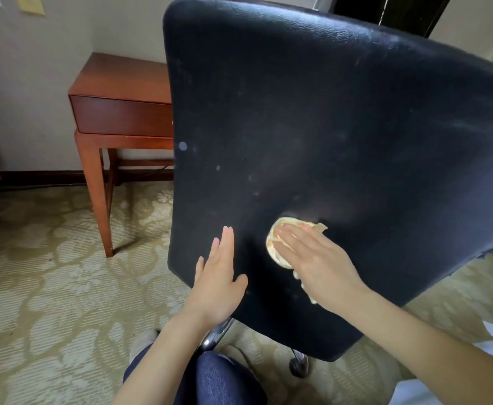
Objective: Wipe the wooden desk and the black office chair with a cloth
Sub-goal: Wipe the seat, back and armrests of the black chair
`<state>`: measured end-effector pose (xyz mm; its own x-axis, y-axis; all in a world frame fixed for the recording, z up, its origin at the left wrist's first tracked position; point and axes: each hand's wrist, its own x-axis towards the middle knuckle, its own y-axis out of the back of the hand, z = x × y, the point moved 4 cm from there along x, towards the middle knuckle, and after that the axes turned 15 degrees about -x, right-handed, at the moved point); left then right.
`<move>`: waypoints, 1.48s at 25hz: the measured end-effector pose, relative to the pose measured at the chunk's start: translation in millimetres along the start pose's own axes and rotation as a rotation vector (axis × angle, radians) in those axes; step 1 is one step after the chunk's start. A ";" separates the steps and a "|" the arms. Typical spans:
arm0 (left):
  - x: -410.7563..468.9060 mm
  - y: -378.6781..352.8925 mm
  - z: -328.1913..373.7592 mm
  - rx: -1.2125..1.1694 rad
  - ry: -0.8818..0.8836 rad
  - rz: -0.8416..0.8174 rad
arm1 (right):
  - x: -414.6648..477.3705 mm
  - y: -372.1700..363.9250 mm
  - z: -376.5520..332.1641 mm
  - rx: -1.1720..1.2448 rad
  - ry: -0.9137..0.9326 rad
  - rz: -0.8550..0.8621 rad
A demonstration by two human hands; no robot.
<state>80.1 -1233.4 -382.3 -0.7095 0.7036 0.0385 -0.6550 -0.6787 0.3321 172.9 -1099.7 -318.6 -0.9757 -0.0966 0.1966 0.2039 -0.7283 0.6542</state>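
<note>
Right grip [318, 264] lay flat, fingers straight and close together, pressing a crumpled cream-yellow cloth [272, 244] against the lower part of the backrest of the black padded office chair [327, 127]. Left grip [219, 276] was flat as well, fingers straight, palm against the same backrest near its left edge, just beside the cloth and holding nothing. Dusty smears and pale spots showed across the black surface above both grips. Off to the left stood the reddish-brown wooden counter [122, 83] with its drawer front, set against the wall, well apart from the cloth. Under the backrest, a chrome leg [216, 336] and a black caster [299, 366] sat over the pale floral carpet [49, 273], and a knee in blue denim [221, 378] showed at the bottom edge.
</note>
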 end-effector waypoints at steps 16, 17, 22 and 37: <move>11.5 47.9 -38.6 -0.012 0.072 0.154 | 203.1 93.5 14.0 -0.185 -0.164 0.201; 11.6 50.2 -44.3 -0.008 0.086 0.160 | 216.5 90.4 3.7 -0.213 -0.150 0.194; 19.9 56.8 -50.3 0.015 0.084 0.173 | 231.2 58.3 -43.8 -0.312 -0.006 0.089; -5.6 34.4 -16.1 0.177 0.136 0.120 | 51.5 -28.8 -46.8 -0.269 0.404 -0.059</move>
<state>57.3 -1264.1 -386.2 -0.8159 0.5771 -0.0358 -0.5166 -0.6998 0.4933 113.0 -1115.5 -361.4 -0.9488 -0.2665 -0.1697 0.1711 -0.8850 0.4331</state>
